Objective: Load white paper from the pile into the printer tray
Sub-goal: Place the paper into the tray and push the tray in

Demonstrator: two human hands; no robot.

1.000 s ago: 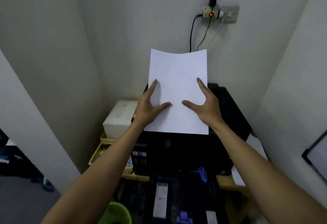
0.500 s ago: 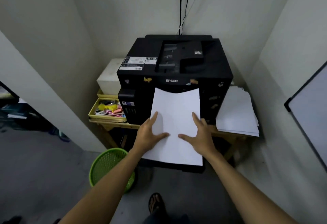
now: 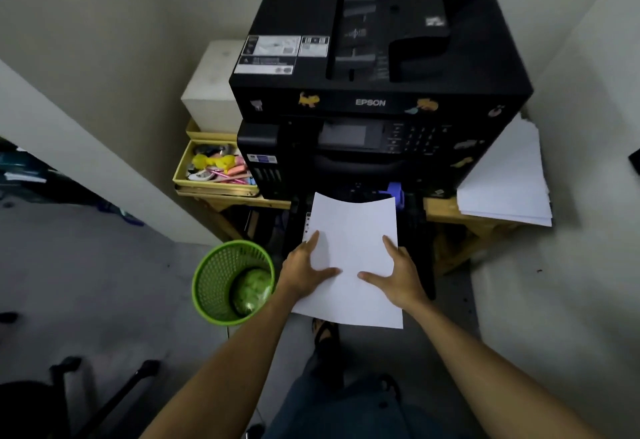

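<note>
- Legs in dark blue trousers (image 3: 349, 411) at bottom of view, 1 sandalled foot (image 3: 323, 329) on grey floor just beyond.
- Left hand (image 3: 304, 272) and right hand (image 3: 398, 277) hold 1 stack of white paper (image 3: 353, 251) by its 2 long edges; thumbs lie flat on top, pointing toward each other, other fingers along and under the sides. Grip: pinching the stack between thumb and fingers on each side.
- Stack's far edge curves upward, sits over the pulled-out black printer tray (image 3: 415, 230), near the blue paper guide (image 3: 396, 192). Whether the sheets touch the tray floor: cannot tell.
- Green mesh wastebasket (image 3: 221, 282) on floor, left of the left hand, something green inside.
- Black Epson printer (image 3: 377, 57) on a wooden table (image 3: 446, 211), small stickers on its front.
- Paper pile (image 3: 509, 182) on table, right of printer, sheets slightly fanned.
- Yellow tray of stationery (image 3: 214, 170) left of printer, white box (image 3: 211, 88) behind it.
</note>
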